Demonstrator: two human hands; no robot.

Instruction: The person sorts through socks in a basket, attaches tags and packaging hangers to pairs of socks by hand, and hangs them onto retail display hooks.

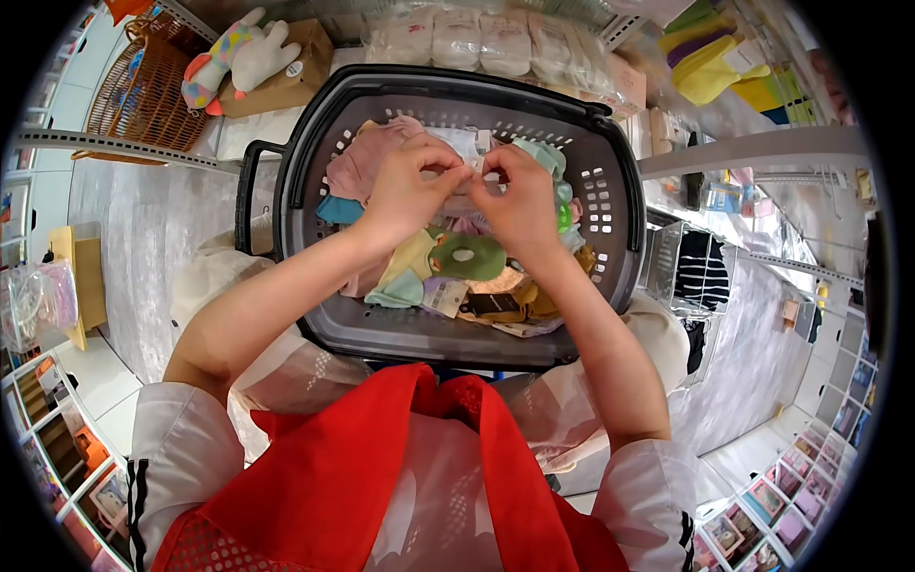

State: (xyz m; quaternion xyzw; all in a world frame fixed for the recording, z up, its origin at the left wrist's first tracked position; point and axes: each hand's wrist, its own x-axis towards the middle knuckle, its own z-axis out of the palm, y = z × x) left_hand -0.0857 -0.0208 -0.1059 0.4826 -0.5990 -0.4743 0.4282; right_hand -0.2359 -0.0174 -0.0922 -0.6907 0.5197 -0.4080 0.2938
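Over a grey basket [381, 329] with a black rim, my left hand [412, 186] and my right hand [519, 198] meet, thumbs and fingertips pinched together. What they pinch is small and mostly hidden by the fingers. Just beyond the fingertips shows a whitish piece [462, 141], perhaps cloth or packaging. Pink cloth [367, 164] lies beside my left hand. Below the hands are a green piece with a white oval [472, 255], yellow cloth [410, 262], a pale tag [444, 296] and mustard cloth [538, 303]. Pale green cloth [545, 155] lies behind my right hand.
The basket stands close to my body, its black handle [250, 195] at the left. Beyond it, a shelf holds plastic-wrapped white packs [477, 40], a wicker basket [143, 91] and plush toys [257, 55]. A wire basket [701, 267] with striped cloth is at the right.
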